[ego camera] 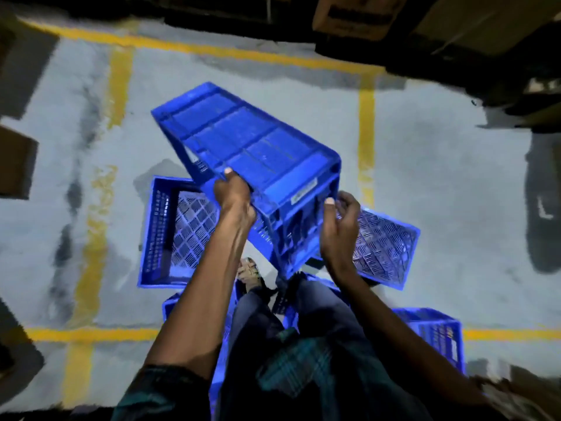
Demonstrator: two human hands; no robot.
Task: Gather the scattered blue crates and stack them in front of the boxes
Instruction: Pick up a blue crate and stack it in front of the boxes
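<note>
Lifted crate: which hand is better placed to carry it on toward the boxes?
Left, probably. The left hand grips the crate by its near rim, fingers curled over it. The right hand sits at the corner, fingers loose, with no clear hold.

blue crate (252, 147) tilted | left hand (232, 192) grips rim | right hand (340, 229) at corner

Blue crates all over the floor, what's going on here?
A person stands among them, holding the lifted crate tilted above the floor. The left hand grips its rim; the right hand is at its near corner, grip unclear. The left floor crate and the right floor crate lie open side up by the feet. No stack yet before the cardboard boxes ahead.
</note>
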